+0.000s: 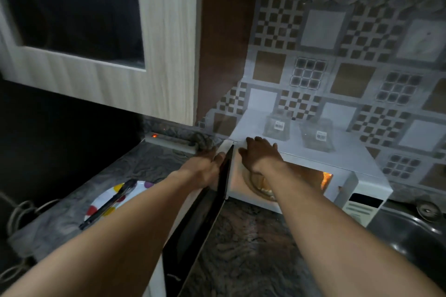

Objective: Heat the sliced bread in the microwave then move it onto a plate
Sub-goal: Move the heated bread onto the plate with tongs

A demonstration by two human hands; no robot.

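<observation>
Plate (141, 190) left of microwave (357, 164), sink (410, 236) right of it.

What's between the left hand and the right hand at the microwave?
The open microwave door, seen edge-on, stands between the left hand and the right hand; the head view shows this.

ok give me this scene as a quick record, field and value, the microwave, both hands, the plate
microwave: white, on the counter, cavity lit
door: swung open toward the camera
left hand: on the door's outer side near its top, grip unclear
right hand: fingers flat on the microwave's top front edge
bread: pale pieces on the turntable, partly hidden
plate: dotted, on the counter left of the microwave, black tongs lying across it
on top: two clear containers
sink: right of the microwave
</observation>
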